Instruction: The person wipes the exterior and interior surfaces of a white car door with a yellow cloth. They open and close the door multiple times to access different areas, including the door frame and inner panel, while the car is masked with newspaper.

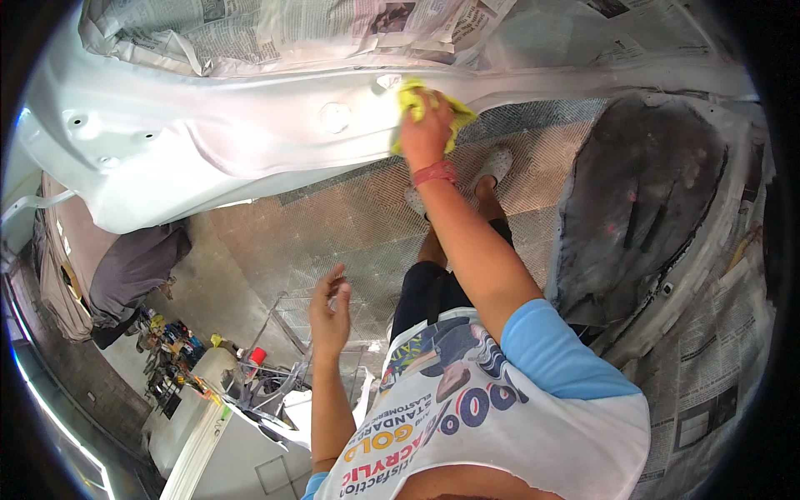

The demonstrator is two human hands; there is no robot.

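Note:
A yellow cloth (461, 119) is bunched under my right hand (426, 132), whose fingers are closed over it. That hand presses the cloth against a glossy white vehicle body panel (258, 125) stretching across the upper part of the head view. A pale round patch (335, 117) shows on the panel to the left of the cloth. My left hand (331, 311) hangs in the air at lower left, away from the panel. Its fingers are slightly bent and apart, holding nothing.
Newspaper sheets (308, 32) mask the area above the panel. A dark, paint-dusted panel (642, 208) stands at right beside more newspaper (700, 400). At left are a grey fabric cover (142, 267), assorted tools (171, 350) and a red container (257, 357). Textured flooring (325, 225) lies below.

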